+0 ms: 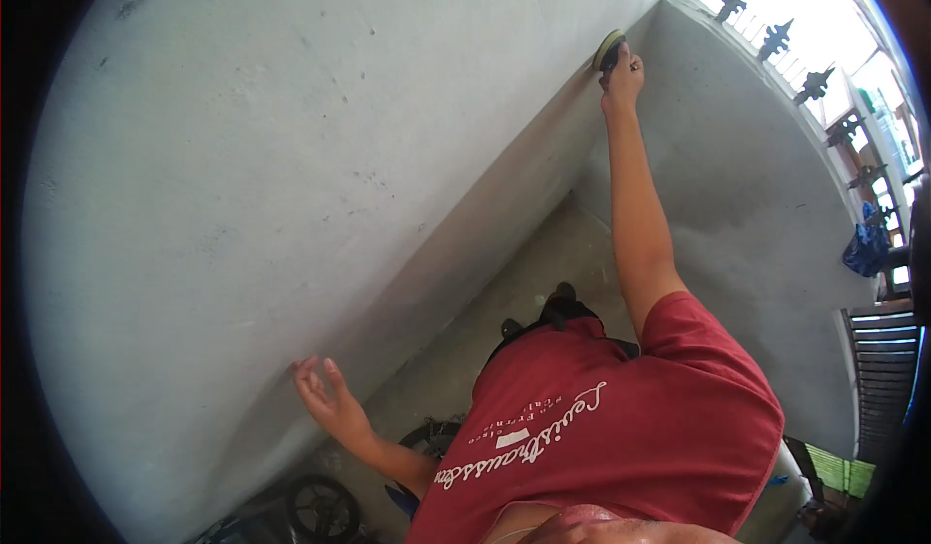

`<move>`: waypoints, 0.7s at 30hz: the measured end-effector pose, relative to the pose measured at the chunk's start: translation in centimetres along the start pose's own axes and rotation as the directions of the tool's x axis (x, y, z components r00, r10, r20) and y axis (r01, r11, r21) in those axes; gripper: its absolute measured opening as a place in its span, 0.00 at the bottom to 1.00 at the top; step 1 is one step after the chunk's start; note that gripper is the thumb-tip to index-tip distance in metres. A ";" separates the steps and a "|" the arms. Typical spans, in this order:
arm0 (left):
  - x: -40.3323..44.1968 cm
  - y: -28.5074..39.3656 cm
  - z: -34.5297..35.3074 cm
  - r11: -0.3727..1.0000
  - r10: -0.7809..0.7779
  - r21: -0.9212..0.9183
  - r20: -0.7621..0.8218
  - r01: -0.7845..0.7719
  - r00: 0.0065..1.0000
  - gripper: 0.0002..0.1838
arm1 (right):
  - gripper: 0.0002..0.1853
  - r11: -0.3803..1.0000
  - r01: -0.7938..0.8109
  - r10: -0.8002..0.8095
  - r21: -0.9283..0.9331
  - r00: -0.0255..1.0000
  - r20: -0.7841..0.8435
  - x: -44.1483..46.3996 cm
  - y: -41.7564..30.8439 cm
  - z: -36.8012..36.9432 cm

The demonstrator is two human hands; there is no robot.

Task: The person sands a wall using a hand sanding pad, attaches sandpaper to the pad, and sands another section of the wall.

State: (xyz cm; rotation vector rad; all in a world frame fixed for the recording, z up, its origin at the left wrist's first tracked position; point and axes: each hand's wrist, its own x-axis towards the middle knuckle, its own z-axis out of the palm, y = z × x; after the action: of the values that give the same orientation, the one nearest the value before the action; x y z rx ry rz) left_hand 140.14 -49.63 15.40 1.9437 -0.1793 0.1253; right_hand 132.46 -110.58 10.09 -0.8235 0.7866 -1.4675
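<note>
I have the right grip [624, 80] wrapped around the round pad [608, 48], beside the wall [291, 146]; contact is unclear. The left hand [332, 408], empty, fingers loosely curled, is well apart from that grip. I judge this as placing the pad; the next move likely calls for keeping it flat.

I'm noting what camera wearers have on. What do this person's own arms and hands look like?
The right arm emerges from a short red sleeve and is bare below it. The visible part of the left arm is bare; its sleeve cannot be made out. The right hand and left hand wear no gloves, and no watch shows. The red shirt has white lettering.
</note>
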 end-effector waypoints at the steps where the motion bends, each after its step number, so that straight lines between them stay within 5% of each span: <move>1: -0.1 0.1 0.0 1.000 -0.010 -0.016 0.003 0.010 1.000 0.15 | 0.18 0.998 -0.057 0.058 0.036 0.997 -0.041 0.8 0.1 -0.1; 5: 0.0 -0.4 -0.2 0.998 -0.013 -0.068 -0.015 0.012 1.000 0.15 | 0.17 0.997 -0.065 0.060 0.045 0.994 0.094 -3.3 1.6 -1.1; 7: 0.0 -0.3 0.0 0.998 -0.013 -0.067 -0.024 0.012 1.000 0.15 | 0.15 0.981 -0.193 0.190 0.015 0.972 0.139 -5.9 2.8 -1.8; 11: 0.0 -0.2 0.0 0.999 -0.001 -0.035 -0.002 0.001 1.000 0.15 | 0.15 0.971 -0.232 0.232 0.054 0.973 0.010 -3.4 6.4 -4.5; 21: -0.3 0.2 0.8 0.999 0.024 0.026 -0.044 -0.023 0.999 0.17 | 0.14 0.898 -0.405 0.382 0.172 0.911 0.153 -10.9 9.9 -7.3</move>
State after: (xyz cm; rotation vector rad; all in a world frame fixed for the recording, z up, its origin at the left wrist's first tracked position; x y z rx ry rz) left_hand 139.81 -50.44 15.25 1.9630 -0.1722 0.1865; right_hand 131.70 -100.23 -2.60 -0.5491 0.6595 -1.1029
